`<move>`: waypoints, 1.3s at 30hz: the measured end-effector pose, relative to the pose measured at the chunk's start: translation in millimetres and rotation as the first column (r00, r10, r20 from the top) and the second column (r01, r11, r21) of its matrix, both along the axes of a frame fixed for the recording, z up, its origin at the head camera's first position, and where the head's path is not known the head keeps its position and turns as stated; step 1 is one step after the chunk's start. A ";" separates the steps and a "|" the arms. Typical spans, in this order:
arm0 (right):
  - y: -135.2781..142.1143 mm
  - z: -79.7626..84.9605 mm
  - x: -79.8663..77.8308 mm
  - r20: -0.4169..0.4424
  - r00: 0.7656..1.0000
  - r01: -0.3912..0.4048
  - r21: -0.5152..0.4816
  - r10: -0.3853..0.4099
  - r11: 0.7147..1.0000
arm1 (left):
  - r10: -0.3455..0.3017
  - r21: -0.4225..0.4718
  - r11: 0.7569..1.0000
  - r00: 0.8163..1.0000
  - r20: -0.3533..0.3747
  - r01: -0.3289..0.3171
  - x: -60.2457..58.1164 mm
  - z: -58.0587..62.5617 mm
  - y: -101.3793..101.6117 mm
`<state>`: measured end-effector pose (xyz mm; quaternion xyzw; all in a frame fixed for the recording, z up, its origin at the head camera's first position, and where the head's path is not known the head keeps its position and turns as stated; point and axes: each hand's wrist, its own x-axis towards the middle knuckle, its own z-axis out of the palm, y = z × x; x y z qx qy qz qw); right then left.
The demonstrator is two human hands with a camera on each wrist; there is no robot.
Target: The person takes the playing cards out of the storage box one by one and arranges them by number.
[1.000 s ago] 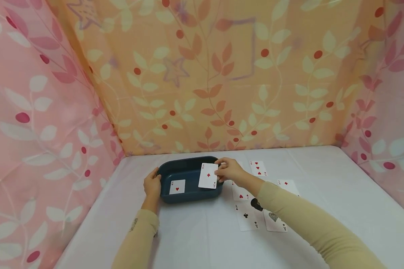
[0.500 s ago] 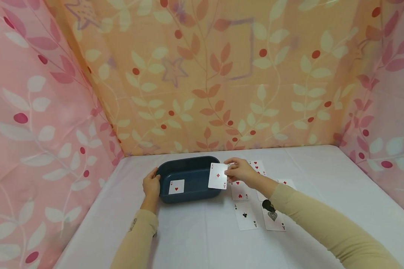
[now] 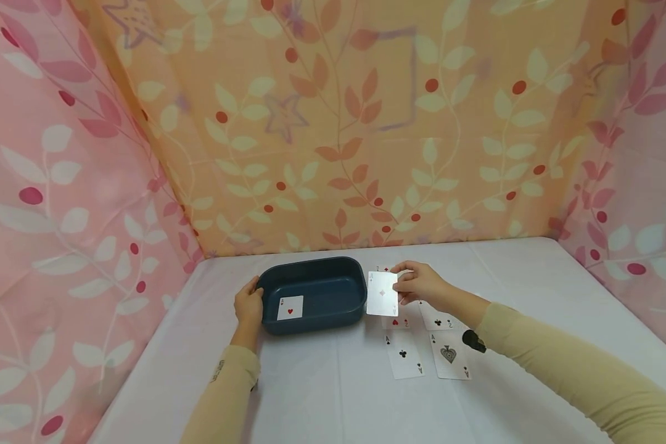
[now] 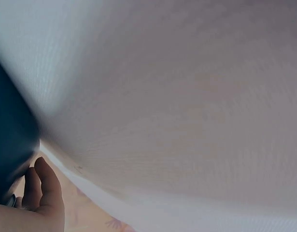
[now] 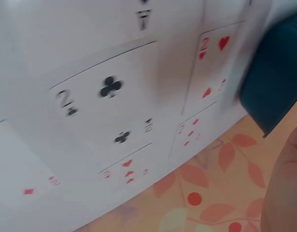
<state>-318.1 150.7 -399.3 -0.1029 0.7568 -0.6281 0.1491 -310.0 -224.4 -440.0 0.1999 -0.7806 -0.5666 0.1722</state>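
Note:
My left hand (image 3: 248, 304) grips the left end of a dark blue plastic tray (image 3: 333, 320), thumb over the rim. In the left wrist view the curled fingers (image 4: 49, 186) show beside the tray's wall. An ace of hearts (image 3: 290, 308) lies face up inside at the left. My right hand (image 3: 422, 285) pinches an ace of diamonds (image 3: 382, 295) by its right edge, just right of the tray and above the cards on the table. In the right wrist view only part of this hand (image 5: 288, 188) shows.
On the white-covered table (image 3: 322, 394) lie an ace of clubs (image 3: 404, 354), an ace of spades (image 3: 449, 356), a two of clubs (image 5: 109, 106), a two of hearts (image 5: 206, 67), a three of diamonds (image 5: 189, 130), a three of hearts (image 5: 129, 169) and a two of diamonds (image 5: 22, 179). Patterned cloth (image 3: 322, 123) stands behind.
My right hand has moved right, carrying the ace of diamonds from over the tray to beyond its right end. My left hand has kept its hold on the tray.

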 end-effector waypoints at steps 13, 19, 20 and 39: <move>64.3 4.1 -9.5 0.057 0.978 -0.204 0.095 0.199 0.974 | -0.001 -0.004 1.000 1.000 0.021 0.001 0.3 0.9 -1.2; 91.9 6.8 -12.6 0.129 0.954 -0.288 0.148 0.271 0.946 | -0.004 0.004 1.000 1.000 0.021 0.004 -0.1 0.0 -1.2; 96.1 7.5 -12.5 0.149 0.949 -0.302 0.160 0.280 0.940 | -0.006 0.010 1.000 1.000 0.024 0.006 -0.1 0.0 -1.1; 147.5 2.2 -14.0 0.433 0.859 -0.430 0.319 0.273 0.845 | -0.013 0.044 0.999 0.999 0.043 0.011 -1.1 -1.9 -0.7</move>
